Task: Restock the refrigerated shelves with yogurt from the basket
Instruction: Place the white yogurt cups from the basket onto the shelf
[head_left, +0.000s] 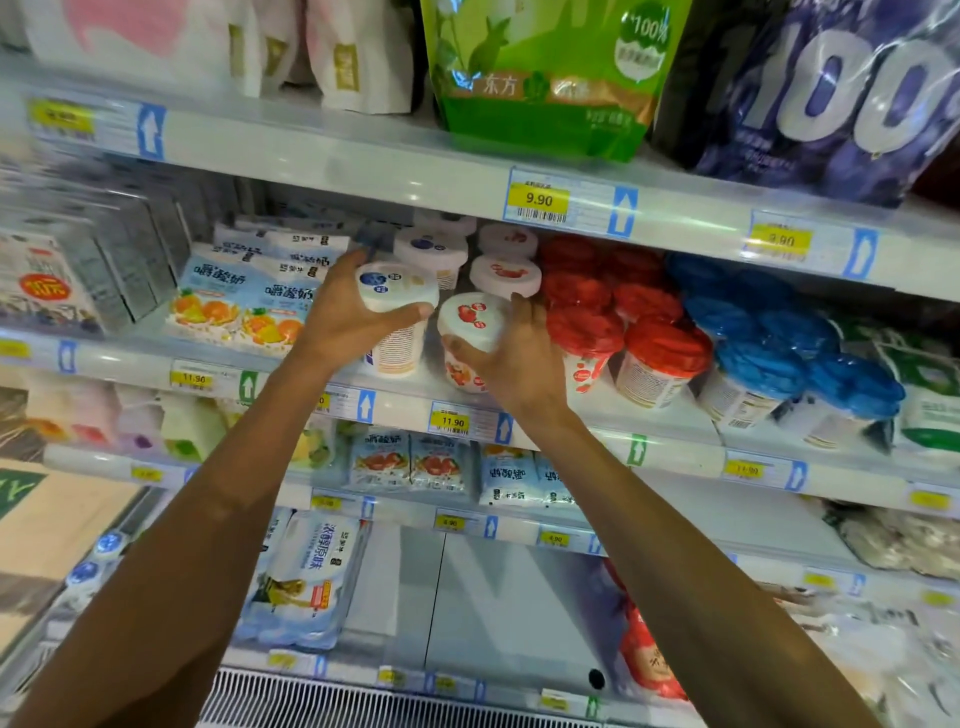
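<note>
Two yogurt cups (397, 291) (470, 318) in hands (340, 317) (519, 358)

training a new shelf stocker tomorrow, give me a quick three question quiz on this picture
1. True or false: the left hand and the right hand each grip a yogurt cup.
2. Which lid does the left hand's cup have? A white with blue fruit; B plain red; C green.
3. Fill in: the yellow price tag directly below the held cups reads ___.
Key: 1 true. 2 A; the right hand's cup has the strawberry lid. 3 11.90.
</note>
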